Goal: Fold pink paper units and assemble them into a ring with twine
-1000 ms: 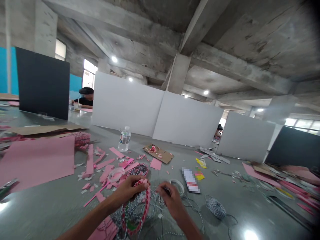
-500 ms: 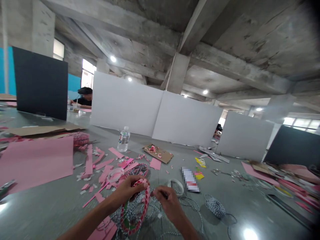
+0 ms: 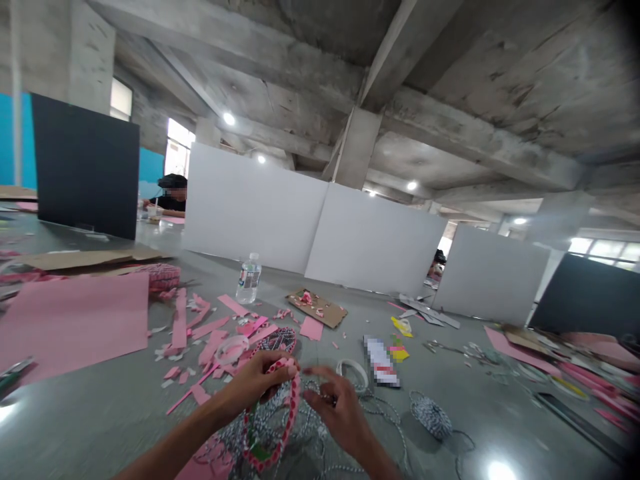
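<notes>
My left hand (image 3: 263, 373) pinches the top of a pink-and-red patterned ring (image 3: 289, 427), which hangs upright over the table. Just right of the ring, my right hand (image 3: 337, 400) has its fingers apart and nothing visible between them. Grey-and-white cord (image 3: 315, 443) lies in loose loops under and behind the ring. A ball of the same cord (image 3: 431, 415) sits to the right. Behind my left hand is a patterned woven piece (image 3: 283, 339), partly hidden. A white tape roll (image 3: 353, 375) lies behind my right hand.
A water bottle (image 3: 249, 279) stands beyond pink paper scraps (image 3: 213, 347). Cardboard (image 3: 325, 310) with small bits lies mid-table. A pink sheet (image 3: 90, 323) is left, a dark phone-like slab (image 3: 575, 423) right. White panels (image 3: 255, 207) stand behind; a person (image 3: 173, 193) sits far left.
My right hand's fingers have spread from a closed pinch, its index finger now stretched toward the ring. My left hand keeps its hold on the ring.
</notes>
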Motion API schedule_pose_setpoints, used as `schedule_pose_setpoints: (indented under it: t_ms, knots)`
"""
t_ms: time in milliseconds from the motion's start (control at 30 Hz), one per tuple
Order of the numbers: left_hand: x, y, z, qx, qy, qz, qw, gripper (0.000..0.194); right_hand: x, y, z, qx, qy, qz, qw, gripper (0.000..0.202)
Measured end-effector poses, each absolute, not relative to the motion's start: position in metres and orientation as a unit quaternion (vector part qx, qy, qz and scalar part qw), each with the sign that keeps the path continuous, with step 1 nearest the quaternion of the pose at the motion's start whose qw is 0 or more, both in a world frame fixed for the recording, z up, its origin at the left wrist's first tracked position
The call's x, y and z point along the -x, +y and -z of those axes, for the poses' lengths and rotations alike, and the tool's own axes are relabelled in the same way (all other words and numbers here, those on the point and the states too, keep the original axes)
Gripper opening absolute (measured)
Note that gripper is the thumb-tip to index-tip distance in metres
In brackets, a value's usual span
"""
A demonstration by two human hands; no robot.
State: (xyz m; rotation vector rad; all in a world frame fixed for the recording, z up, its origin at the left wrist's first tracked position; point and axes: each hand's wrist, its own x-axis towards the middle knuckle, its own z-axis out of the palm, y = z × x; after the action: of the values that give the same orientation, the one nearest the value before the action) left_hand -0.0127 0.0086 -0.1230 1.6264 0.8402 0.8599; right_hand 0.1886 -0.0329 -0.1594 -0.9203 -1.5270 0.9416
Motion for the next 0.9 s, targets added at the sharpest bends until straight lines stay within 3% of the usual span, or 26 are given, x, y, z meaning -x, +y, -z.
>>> schedule_pose_setpoints:
  t_ms: [133, 267, 333, 400, 600, 900]
  knots:
    - [0.012, 0.007, 0.12, -0.677, 0.365, -0.356, 0.531, 0.051, -0.193, -0.031, 0.151, 0.383, -0.585, -0.422, 0.577, 0.041]
    - [0.011, 0.007, 0.12, -0.676, 0.368, -0.352, 0.533, 0.05, -0.202, -0.027, 0.146, 0.303, -0.399, -0.544, 0.673, 0.037]
    - [0.011, 0.008, 0.121, -0.681, 0.365, -0.362, 0.52, 0.05, -0.204, -0.026, 0.148, 0.279, -0.351, -0.573, 0.686, 0.044]
    - [0.012, 0.009, 0.122, -0.687, 0.367, -0.371, 0.506, 0.05, -0.203, -0.027, 0.153, 0.326, -0.399, -0.535, 0.669, 0.048]
    - [0.014, 0.009, 0.123, -0.694, 0.364, -0.379, 0.492, 0.05, -0.19, -0.031, 0.161, 0.394, -0.658, -0.387, 0.512, 0.026]
    - [0.011, 0.008, 0.122, -0.681, 0.357, -0.368, 0.522, 0.047, -0.195, -0.029, 0.15, 0.301, -0.414, -0.547, 0.662, 0.043]
